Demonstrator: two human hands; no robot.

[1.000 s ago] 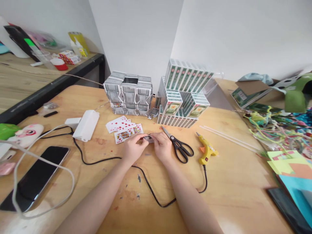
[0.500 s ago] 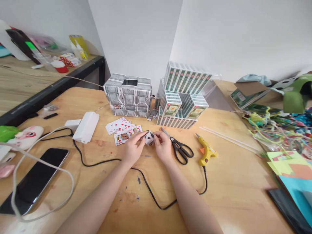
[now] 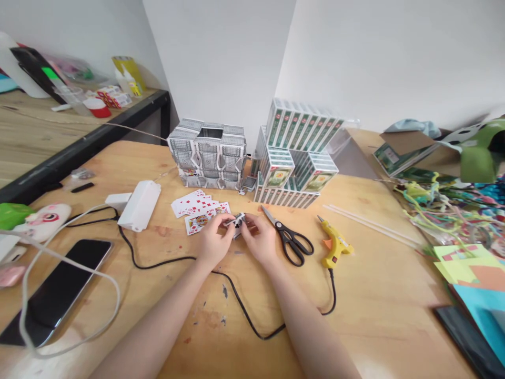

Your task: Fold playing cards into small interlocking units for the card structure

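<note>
A small playing card with black club marks (image 3: 238, 223) is held between my hands above the wooden table (image 3: 374, 316). My left hand (image 3: 216, 239) pinches its left side, and my right hand (image 3: 258, 237) grips its right side. The card looks bent, though the fingers hide part of it. Just left of my left hand lie several red-suited cards (image 3: 193, 203), fanned out, with a face card (image 3: 200, 222) in front. Black-handled scissors (image 3: 292, 242) lie right of my right hand, and beyond them a yellow glue gun (image 3: 334, 245).
Behind the hands stand a structure of folded cards (image 3: 209, 158) and stacked green-and-white card boxes (image 3: 302, 126). A white power block (image 3: 139, 206), black cable (image 3: 244, 310) and phone (image 3: 59, 289) are at left. Clear glue sticks (image 3: 371, 223) and coloured paper (image 3: 473, 268) lie at right.
The card between my hands has tilted and looks more folded. My right hand has shifted slightly left, closer to my left hand.
</note>
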